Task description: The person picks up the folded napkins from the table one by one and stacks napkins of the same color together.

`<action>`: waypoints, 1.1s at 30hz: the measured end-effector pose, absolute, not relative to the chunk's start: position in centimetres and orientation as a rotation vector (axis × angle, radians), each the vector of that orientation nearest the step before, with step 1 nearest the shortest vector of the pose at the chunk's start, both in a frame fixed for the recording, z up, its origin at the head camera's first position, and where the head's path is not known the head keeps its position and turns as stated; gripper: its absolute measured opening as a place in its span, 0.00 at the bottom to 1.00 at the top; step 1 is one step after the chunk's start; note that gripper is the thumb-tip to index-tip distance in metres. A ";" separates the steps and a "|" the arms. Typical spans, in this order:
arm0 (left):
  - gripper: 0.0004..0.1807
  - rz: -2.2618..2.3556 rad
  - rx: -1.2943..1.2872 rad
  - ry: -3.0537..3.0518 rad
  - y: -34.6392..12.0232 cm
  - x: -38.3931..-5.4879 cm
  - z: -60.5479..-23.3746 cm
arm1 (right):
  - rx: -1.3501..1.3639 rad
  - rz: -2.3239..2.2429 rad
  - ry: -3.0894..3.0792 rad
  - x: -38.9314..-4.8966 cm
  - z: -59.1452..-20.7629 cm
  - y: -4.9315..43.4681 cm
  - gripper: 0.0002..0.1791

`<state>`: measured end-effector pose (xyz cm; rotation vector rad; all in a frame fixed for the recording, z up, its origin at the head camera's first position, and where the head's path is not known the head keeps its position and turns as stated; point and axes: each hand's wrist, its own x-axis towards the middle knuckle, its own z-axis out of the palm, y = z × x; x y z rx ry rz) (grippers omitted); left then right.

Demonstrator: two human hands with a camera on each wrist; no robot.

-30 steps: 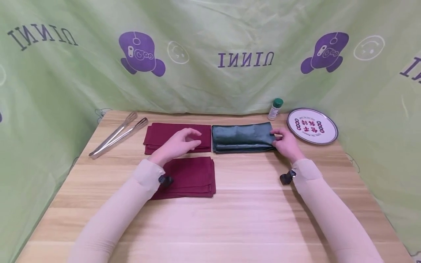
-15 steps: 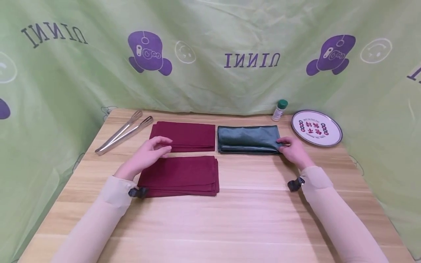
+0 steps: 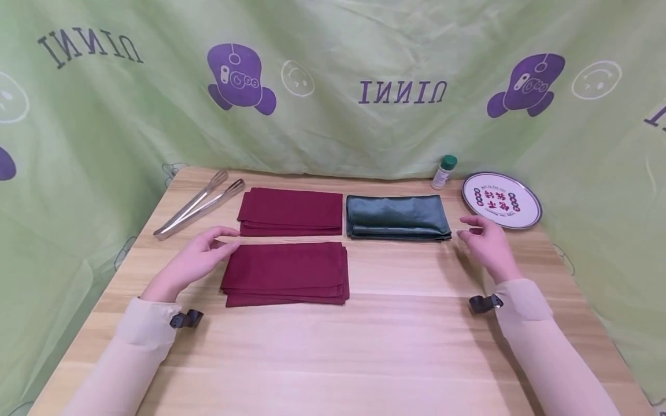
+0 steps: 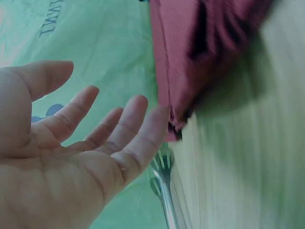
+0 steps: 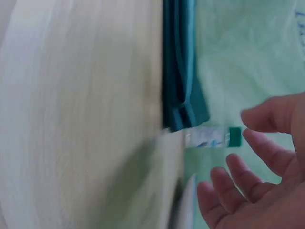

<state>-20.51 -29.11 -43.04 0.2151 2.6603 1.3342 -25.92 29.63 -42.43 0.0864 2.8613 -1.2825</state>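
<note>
Two folded dark red cloths lie on the table, a rear one (image 3: 293, 209) and a front one (image 3: 286, 268). To the right of the rear one lies a folded dark green cloth (image 3: 397, 215) with a slight sheen. My left hand (image 3: 195, 260) is by the left ends of the red cloths, holding nothing; in the left wrist view its fingers (image 4: 138, 129) are loosely spread. My right hand (image 3: 489, 245) is just right of the green cloth, its thumb and fingers apart, as the right wrist view also shows, with nothing between them.
Metal tongs (image 3: 200, 205) lie at the back left of the wooden table (image 3: 395, 346). A small green-capped bottle (image 3: 443, 172) stands at the back right, next to a white plate (image 3: 502, 199) with red lettering. A green printed curtain (image 3: 333, 133) hangs behind.
My left hand has moved left, off from over the red cloths to beside them. My right hand has let go of the green cloth's right end and drawn away to the right.
</note>
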 end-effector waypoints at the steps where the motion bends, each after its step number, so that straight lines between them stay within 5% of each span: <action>1: 0.25 1.296 0.219 2.689 -29.3 -20.4 -43.1 | 0.089 -1.293 2.886 -25.7 -42.2 29.3 0.23; 12: 0.28 1.111 0.207 2.736 -29.6 -19.6 -43.9 | -0.377 -1.228 2.764 -23.7 -42.6 20.3 0.16; 22: 0.28 1.022 0.265 2.744 -28.5 -18.5 -44.6 | -0.769 -0.889 2.647 -22.8 -44.2 13.3 0.25; 33: 0.27 0.974 0.275 2.784 -28.1 -17.6 -44.7 | -0.842 -0.595 2.660 -21.9 -44.5 10.3 0.33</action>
